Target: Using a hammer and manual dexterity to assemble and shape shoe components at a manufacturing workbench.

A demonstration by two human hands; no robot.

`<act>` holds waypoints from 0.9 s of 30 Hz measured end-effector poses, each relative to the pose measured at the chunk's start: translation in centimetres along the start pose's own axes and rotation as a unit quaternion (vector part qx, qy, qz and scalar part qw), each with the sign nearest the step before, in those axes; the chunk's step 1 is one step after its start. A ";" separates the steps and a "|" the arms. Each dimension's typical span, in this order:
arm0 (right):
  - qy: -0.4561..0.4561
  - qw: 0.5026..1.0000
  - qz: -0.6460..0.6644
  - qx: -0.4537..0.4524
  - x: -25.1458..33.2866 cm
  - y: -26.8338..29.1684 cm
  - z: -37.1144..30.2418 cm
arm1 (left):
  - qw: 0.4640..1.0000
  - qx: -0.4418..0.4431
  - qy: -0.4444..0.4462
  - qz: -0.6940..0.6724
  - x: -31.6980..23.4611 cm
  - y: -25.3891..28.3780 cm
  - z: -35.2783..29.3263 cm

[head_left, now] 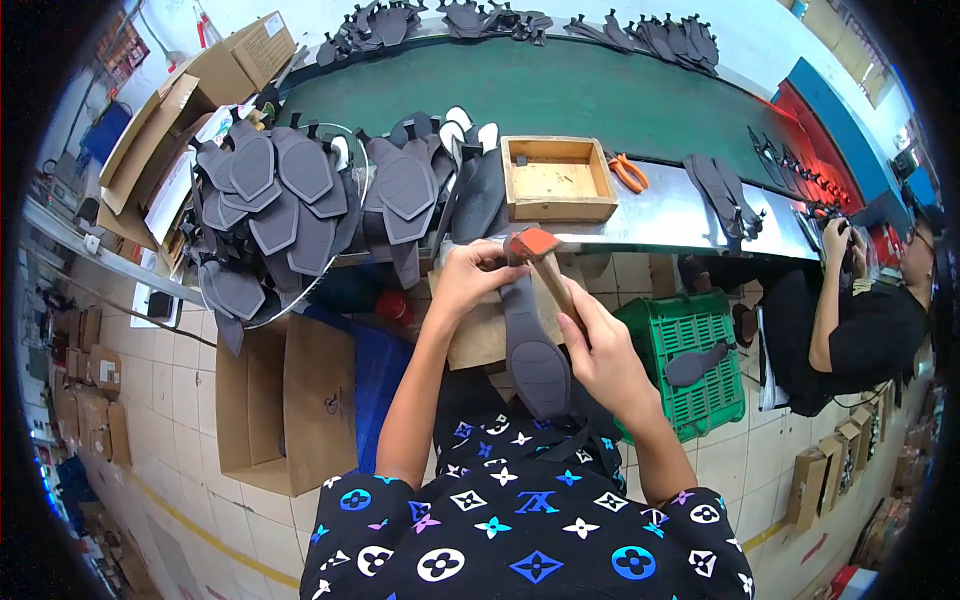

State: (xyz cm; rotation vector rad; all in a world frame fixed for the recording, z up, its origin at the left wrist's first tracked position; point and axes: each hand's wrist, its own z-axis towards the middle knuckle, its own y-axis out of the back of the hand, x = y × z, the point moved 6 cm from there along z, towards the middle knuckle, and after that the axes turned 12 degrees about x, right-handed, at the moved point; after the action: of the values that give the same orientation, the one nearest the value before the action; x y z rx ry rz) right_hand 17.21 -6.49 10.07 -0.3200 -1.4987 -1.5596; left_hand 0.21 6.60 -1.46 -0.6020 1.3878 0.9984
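Observation:
My right hand (612, 355) is wrapped round the wooden handle of a hammer (552, 275). Its red-painted head lies at the far end of a dark grey shoe sole (540, 370). That same end is pinched in the fingers of my left hand (474, 282), close beside the hammer head. What lies under the head is hidden. The sole's wide end, marked with an outlined pad, points toward my body over my lap.
Piles of grey soles (285, 190) cover the bench's left side. An open wooden box (560, 205) and orange-handled pliers (628, 173) stand ahead, before a green conveyor belt (640, 100). A green crate (690, 340) bears one sole; a co-worker (860, 310) sits right. Cardboard box (320, 400) left.

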 end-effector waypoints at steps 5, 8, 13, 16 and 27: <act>0.007 1.000 -0.004 0.005 1.3 2.1 -0.3 | 0.996 0.018 0.019 0.084 -2.8 -0.6 -1.3; 0.069 0.989 -0.030 -0.124 5.4 5.7 -2.0 | 0.967 -0.018 0.007 0.254 -3.6 -0.4 -2.8; 0.117 0.974 -0.128 -0.145 2.9 1.8 -2.7 | 0.978 -0.013 -0.017 0.207 -2.8 -0.5 -2.2; 0.058 0.995 -0.048 -0.063 -0.9 -0.5 -0.5 | 0.984 -0.011 -0.007 0.180 -2.4 0.0 -2.0; 0.040 0.996 -0.011 -0.073 0.7 1.0 -0.3 | 0.945 -0.060 -0.126 0.297 -2.5 -0.1 -2.6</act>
State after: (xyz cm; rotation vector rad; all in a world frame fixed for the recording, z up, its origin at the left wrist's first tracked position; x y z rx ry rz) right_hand 17.66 -6.94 11.16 -0.3206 -1.3348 -1.6842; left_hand -0.76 3.81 0.56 -0.1209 1.3051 1.5907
